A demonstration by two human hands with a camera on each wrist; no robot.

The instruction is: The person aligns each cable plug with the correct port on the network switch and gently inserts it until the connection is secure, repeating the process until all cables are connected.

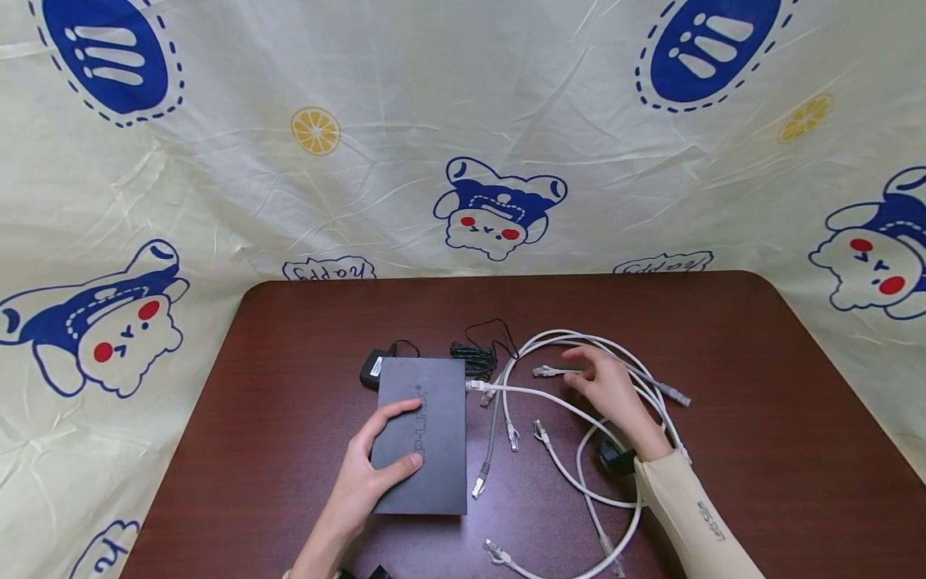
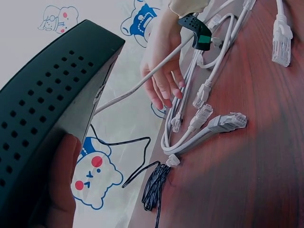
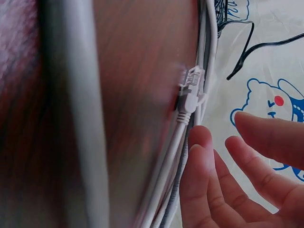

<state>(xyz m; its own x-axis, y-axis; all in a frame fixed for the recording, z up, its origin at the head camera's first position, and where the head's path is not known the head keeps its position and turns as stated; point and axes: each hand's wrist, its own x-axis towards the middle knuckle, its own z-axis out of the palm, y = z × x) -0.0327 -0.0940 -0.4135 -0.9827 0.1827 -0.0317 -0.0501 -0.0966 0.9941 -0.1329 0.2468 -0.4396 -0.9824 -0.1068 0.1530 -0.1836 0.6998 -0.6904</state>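
Observation:
A dark grey network switch (image 1: 443,482) with raised lettering lies under my left hand (image 1: 369,462) in the head view. My left hand grips it by its left side, thumb and a finger over the top. A white Ethernet cable's plug (image 1: 477,386) sits at the switch's right edge. My right hand (image 1: 611,394) hovers over the loose network cables (image 1: 571,334), its fingers loosely bent with nothing between them. Close to those fingertips is a grey cable's clear plug (image 1: 547,371). In the right wrist view, a white connector (image 3: 190,97) is just beyond the fingers.
Behind the switch are a black power adapter (image 1: 373,367) and its bundled black cord (image 1: 473,358). Several white and grey cable ends spread right of the switch, one plug (image 1: 495,551) near the front. A printed cloth (image 1: 405,201) hangs behind the brown table (image 1: 304,362).

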